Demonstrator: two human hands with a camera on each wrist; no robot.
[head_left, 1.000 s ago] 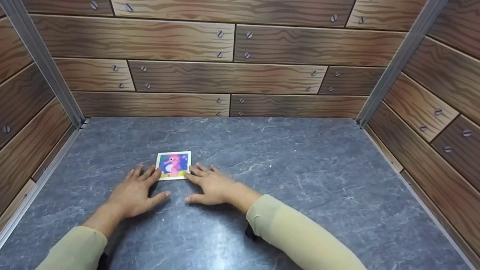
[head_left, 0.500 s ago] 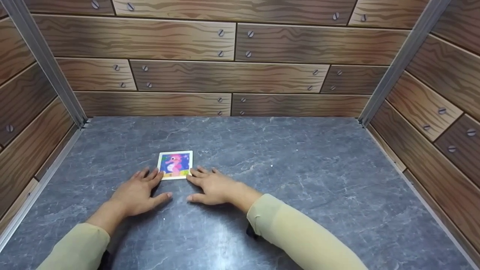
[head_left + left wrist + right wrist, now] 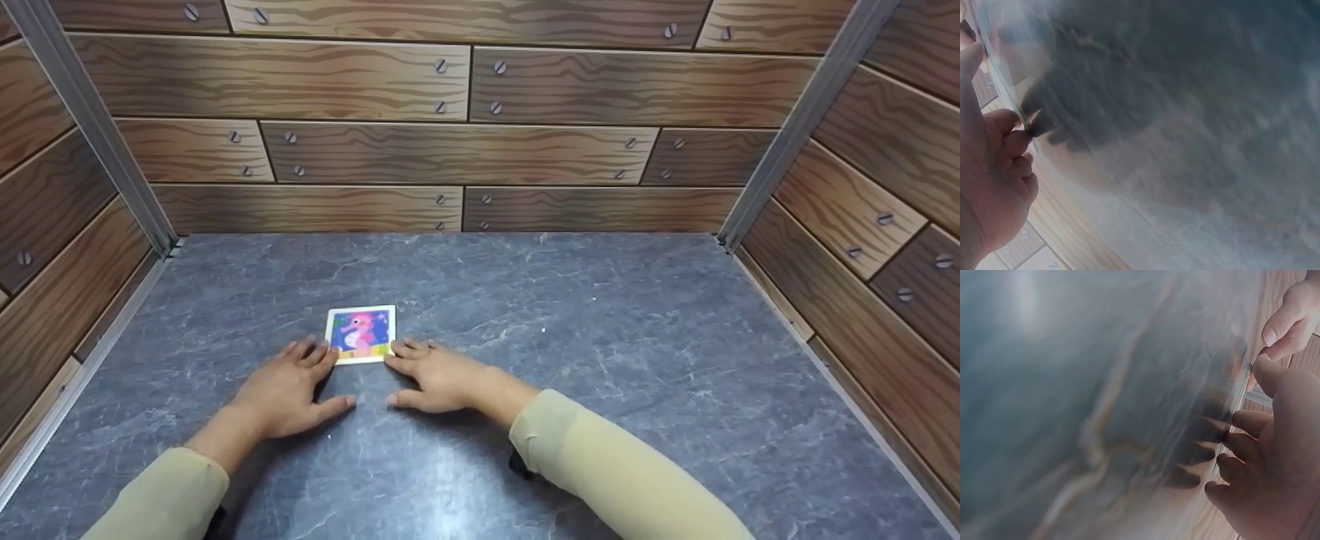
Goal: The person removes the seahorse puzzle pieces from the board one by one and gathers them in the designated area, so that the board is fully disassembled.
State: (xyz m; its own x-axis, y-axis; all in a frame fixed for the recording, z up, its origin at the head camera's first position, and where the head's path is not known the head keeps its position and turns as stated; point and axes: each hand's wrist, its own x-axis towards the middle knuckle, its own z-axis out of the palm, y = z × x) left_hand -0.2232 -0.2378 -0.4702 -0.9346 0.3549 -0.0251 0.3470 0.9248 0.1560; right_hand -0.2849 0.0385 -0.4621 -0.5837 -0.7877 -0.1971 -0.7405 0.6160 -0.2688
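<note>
A square picture board [image 3: 362, 330] with a white border lies on the grey tabletop, left of the middle in the head view. It shows a pink seahorse on blue. My left hand [image 3: 281, 394] rests low beside it, fingertips on its near left corner. At the near right corner are the fingertips of my right hand [image 3: 444, 379]. Fingers on both hands are extended, and the thumbs point at each other across a gap in front of the board. The left wrist view shows my left hand [image 3: 996, 169] side-on; in the right wrist view my right hand [image 3: 1275, 461] does the same.
A grey marbled tabletop [image 3: 600, 360] reflects a bright light near the front. Wood-print panels [image 3: 465, 150] wall it in at the back and both sides, with metal posts [image 3: 787, 157] in the corners. A tiny white speck [image 3: 544, 330] lies right of the board.
The picture board has slid a little to the right and slightly nearer to me. Both hands have moved along with it, their fingertips staying at its near corners.
</note>
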